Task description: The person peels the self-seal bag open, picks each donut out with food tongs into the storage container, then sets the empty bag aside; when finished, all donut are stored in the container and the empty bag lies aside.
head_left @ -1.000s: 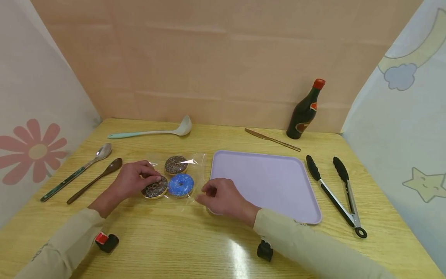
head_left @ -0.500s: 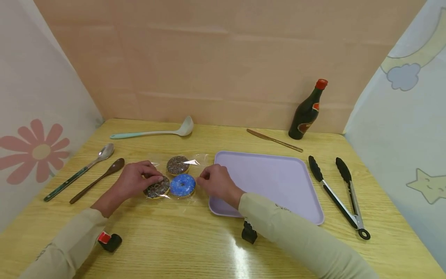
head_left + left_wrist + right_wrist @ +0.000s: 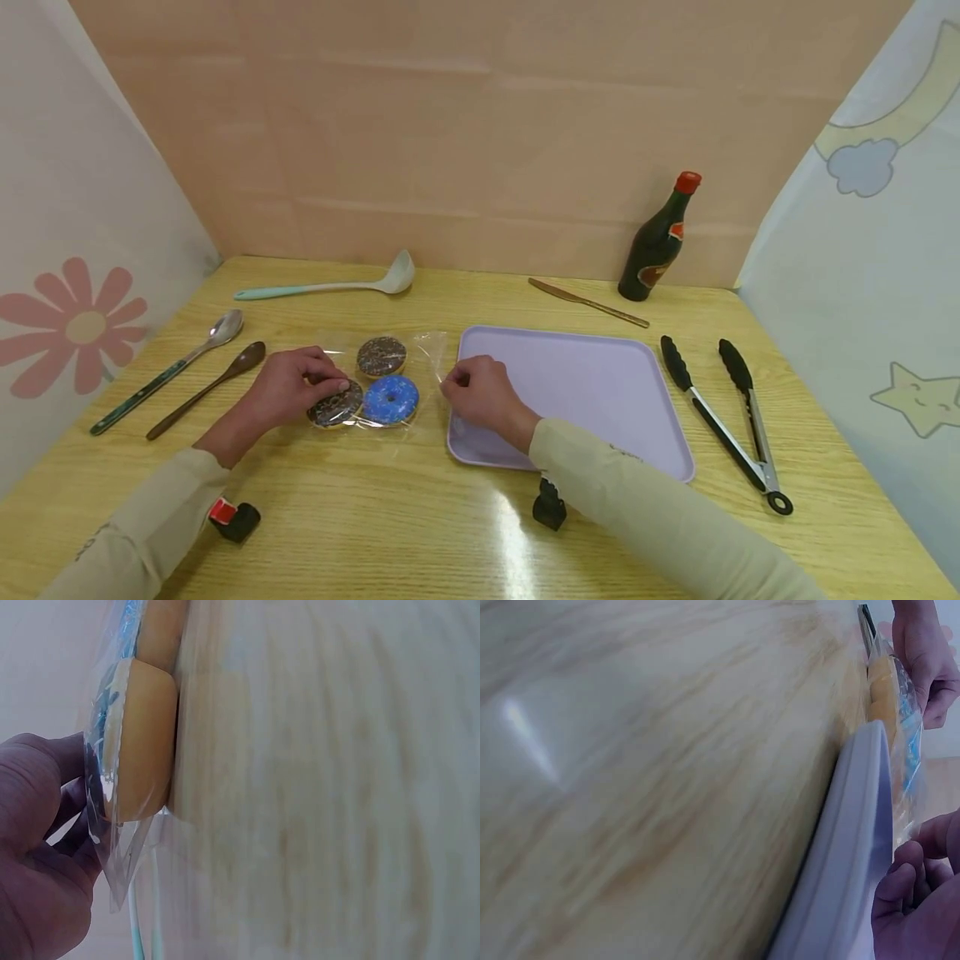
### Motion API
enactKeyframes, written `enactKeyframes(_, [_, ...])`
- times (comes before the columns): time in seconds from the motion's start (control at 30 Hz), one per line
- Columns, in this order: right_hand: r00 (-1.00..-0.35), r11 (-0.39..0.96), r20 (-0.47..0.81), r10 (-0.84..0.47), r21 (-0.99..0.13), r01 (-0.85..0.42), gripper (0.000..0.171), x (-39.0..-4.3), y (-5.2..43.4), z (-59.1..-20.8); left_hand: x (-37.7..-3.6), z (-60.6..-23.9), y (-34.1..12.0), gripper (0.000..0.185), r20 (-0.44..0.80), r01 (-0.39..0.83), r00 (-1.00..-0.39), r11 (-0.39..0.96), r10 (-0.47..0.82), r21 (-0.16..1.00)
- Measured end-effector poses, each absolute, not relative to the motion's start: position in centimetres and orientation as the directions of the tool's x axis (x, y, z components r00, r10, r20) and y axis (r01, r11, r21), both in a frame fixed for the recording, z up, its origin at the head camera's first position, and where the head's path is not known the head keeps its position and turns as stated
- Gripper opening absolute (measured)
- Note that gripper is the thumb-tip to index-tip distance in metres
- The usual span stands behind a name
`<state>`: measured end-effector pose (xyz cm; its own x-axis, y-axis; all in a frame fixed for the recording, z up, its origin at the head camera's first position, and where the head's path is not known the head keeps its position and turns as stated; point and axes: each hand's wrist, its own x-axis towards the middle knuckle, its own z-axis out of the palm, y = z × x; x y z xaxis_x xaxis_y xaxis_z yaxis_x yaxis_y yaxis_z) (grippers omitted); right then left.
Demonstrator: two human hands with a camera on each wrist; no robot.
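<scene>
Wooden worktop (image 3: pixel 420 517): left hand (image 3: pixel 288 387) pins the doughnut bag (image 3: pixel 382 383), right hand (image 3: pixel 480 392) pinches its tray-side (image 3: pixel 592 392) edge. Light, slippery film; likely best gripped at that edge

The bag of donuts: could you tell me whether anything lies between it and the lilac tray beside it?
Nothing visible does. The bag of donuts lies right beside the lilac tray, with only the right hand at the bag's edge over the tray's rim. The left hand holds a chocolate donut through the bag.

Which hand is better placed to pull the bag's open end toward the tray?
Probably the right hand: its fingertips are at the bag edge beside the tray. The left hand is busy pressing on the chocolate donut at the far end.
</scene>
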<state>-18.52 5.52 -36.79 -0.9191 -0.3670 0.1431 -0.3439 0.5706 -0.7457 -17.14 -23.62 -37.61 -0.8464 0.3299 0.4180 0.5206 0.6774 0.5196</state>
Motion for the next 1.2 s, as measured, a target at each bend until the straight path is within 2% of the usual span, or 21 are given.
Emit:
enactKeyframes(0.27, [-0.932, 0.576, 0.146, -0.333, -0.751, -0.323, 0.014, -18.8, 6.4, -37.0, -17.0, -37.6, -23.6, 0.003, 0.412, 0.522, -0.846, 0.680, 0.337, 0.515])
enactKeyframes(0.73, [-0.957, 0.621, 0.024, -0.291, -0.756, -0.207, 0.015, -19.7, 6.3, -36.0, -17.4, -38.0, -23.8, 0.008, 0.424, 0.527, -0.842, 0.678, 0.333, 0.513])
enactKeyframes(1.2, [-0.950, 0.648, 0.022, -0.313, -0.727, -0.230, 0.020, -21.6, 4.1, -35.7, -17.4, -38.1, -23.9, 0.008, 0.439, 0.542, -0.832, 0.667, 0.339, 0.512])
